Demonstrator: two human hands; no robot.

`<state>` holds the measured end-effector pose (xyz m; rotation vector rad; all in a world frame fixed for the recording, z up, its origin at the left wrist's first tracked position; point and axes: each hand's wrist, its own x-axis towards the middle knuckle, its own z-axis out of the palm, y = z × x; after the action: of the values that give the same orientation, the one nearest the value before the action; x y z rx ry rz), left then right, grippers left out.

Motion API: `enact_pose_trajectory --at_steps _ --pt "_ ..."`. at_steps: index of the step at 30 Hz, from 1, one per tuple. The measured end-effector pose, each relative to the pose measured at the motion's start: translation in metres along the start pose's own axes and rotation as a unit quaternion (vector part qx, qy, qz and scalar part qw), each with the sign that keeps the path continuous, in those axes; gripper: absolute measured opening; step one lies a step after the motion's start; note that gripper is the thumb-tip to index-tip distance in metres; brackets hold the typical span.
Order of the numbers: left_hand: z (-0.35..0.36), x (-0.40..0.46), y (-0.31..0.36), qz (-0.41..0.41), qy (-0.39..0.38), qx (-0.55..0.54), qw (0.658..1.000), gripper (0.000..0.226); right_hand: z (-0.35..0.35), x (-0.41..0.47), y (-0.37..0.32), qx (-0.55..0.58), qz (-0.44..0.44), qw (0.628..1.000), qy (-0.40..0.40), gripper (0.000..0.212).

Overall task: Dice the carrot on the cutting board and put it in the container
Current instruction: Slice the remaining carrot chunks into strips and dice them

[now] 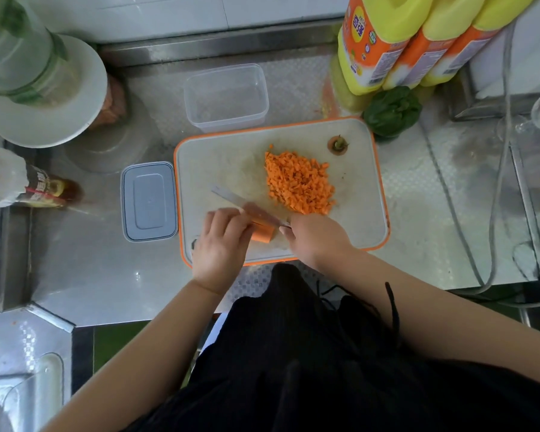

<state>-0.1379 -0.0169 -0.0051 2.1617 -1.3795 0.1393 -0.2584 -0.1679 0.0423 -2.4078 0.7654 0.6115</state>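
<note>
a steel desk (100, 275) set against a white tiled wall (169, 14) carries an orange-rimmed cutting board (219, 157), on which diced carrot (298, 182) is heaped. the remaining carrot piece (262, 235) is held under the curled left hand (222, 244), while a knife (247, 204) is gripped by the right hand (315, 241). an empty clear container (226, 98) is placed behind the board, its lid (148, 201) beside it.

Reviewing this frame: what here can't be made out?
Head view only:
- Knife: handle hidden inside the right hand; blade blurred by motion.
- Carrot piece: mostly covered by the left hand; length unknown.
- Detergent bottles: tops cut off by the top edge.
</note>
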Motion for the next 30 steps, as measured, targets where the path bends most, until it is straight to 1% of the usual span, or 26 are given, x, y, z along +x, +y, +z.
enact_pose_trajectory --at_steps 3,5,13,17,23,26,30 --pt "0.017 -0.015 -0.005 -0.048 -0.078 0.024 0.996 0.019 0.005 -0.001 -0.001 -0.032 -0.012 0.999 -0.008 0.025" --pt "0.022 -0.017 -0.004 -0.068 -0.091 0.023 0.993 0.025 0.01 -0.002 -0.002 -0.049 -0.01 0.999 -0.011 0.021" --pt "0.029 -0.019 -0.003 -0.099 -0.085 0.004 0.991 0.025 0.001 0.001 -0.008 -0.082 0.004 0.996 -0.038 0.012" --pt "0.03 -0.018 -0.003 -0.095 -0.077 -0.006 0.992 0.024 -0.007 0.007 -0.012 -0.084 0.015 0.994 -0.074 0.017" --pt "0.032 -0.021 -0.003 -0.087 -0.064 -0.012 0.994 0.024 -0.018 0.019 -0.022 -0.089 0.005 0.989 -0.12 0.026" --pt "0.033 -0.021 -0.002 -0.078 -0.054 -0.005 0.996 0.018 -0.012 0.026 -0.018 -0.089 0.008 0.988 -0.126 0.025" --pt "0.032 -0.023 -0.005 -0.069 -0.058 0.005 0.996 0.016 0.004 0.029 -0.01 -0.068 0.004 0.993 -0.1 0.021"
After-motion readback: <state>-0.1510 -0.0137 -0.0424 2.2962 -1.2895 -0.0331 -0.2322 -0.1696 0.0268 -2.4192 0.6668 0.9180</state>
